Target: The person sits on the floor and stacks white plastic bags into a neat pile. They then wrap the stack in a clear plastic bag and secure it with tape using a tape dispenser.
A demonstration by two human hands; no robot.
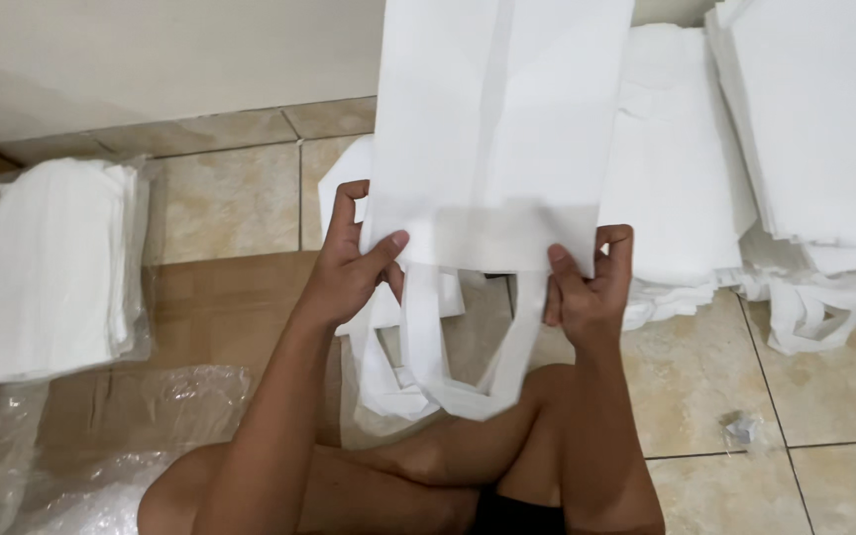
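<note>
this looks like a room in a home where someone makes or packs bags by hand. the person sits on a beige tile floor by a plain wall, with flat cardboard under them. piles of white cloth bags and a wrapped white stack lie all around.

Bright, even indoor light, soft shadows, whites nearly blown out, sharp focus, slight bending at the edges.
</note>
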